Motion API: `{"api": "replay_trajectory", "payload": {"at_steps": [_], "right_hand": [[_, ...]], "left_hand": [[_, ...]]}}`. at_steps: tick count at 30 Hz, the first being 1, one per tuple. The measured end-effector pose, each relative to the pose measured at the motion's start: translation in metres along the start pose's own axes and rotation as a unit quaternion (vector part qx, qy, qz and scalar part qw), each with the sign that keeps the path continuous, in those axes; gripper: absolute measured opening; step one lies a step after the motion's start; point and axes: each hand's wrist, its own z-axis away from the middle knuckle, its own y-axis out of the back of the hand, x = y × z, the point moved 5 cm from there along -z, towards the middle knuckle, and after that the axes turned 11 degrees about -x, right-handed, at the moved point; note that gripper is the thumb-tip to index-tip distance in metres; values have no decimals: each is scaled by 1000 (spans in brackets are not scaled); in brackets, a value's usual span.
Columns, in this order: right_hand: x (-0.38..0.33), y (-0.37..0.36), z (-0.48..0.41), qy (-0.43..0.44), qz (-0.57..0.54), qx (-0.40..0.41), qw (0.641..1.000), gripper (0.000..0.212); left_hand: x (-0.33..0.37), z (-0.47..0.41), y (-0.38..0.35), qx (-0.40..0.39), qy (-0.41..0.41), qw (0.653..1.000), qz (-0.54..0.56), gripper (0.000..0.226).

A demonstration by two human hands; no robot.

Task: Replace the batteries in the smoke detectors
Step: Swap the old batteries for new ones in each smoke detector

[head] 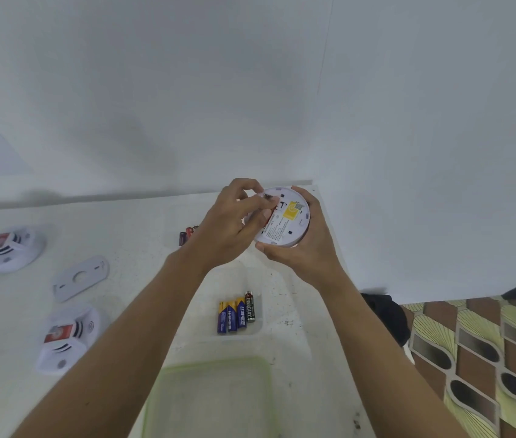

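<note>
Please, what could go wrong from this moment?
The right hand holds the round detector in the air by its rim while the left hand pinches at its back; a hard pull may make it slip. The loose batteries lie near the clear tray with four batteries; they might get mixed.

We see even, cool, fairly bright diffuse light. Soft grey shadows fall on the wall, and a dark band runs along the far edge of the table. The wide lens bends lines near the borders; the detectors at the left look smeared, while the batteries read sharp
</note>
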Motion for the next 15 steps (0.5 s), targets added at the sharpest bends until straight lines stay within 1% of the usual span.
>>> {"api": "replay_trajectory", "payload": {"at_steps": [4,7,9,11,13,14,15], "right_hand": [[4,5,-3,-4,1,-1,1000,96],[5,6,-7,-11,-1,-6,1000,96],[7,7,-9,-17,4,-7,1000,96],[10,9,-7,-21,6,-4,1000,97],[13,11,-4,-24,1,-2,1000,95],[15,11,-2,-26,0,-1,1000,95],[17,12,-1,-29,0,1,1000,95]], "left_hand": [[-4,-2,0,-24,4,999,22,31],[-10,-6,8,-24,42,995,85,26],[-16,-8,13,0,67,991,114,24],[-26,-8,17,47,95,986,128,21],[-38,-7,18,79,124,984,103,18],[-43,-8,17,70,135,987,61,16],[-49,-9,14,39,145,989,12,15]]}}
